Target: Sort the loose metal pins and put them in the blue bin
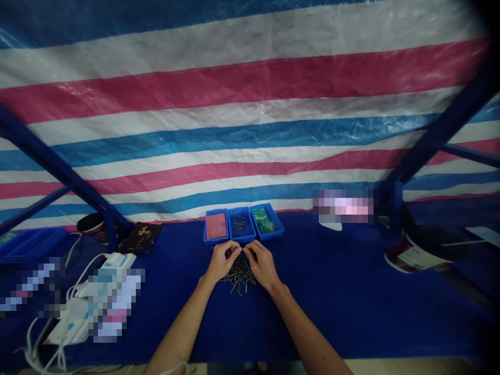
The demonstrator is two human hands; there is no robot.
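My left hand and my right hand meet almost fingertip to fingertip in front of three blue bins. Thumb and fingers of each are pinched together; anything between them is too small to make out. Just below the hands lies a loose pile of thin screw-like metal pieces on the blue table. The left bin holds pink packets. Several of the thin pieces lie in the middle bin. Green packets fill the right bin.
On the left are white power strips with tangled cables and a dark brown packet. A round tub stands at the right. Blue frame posts rise on both sides, before a striped tarp. Some items are pixelated.
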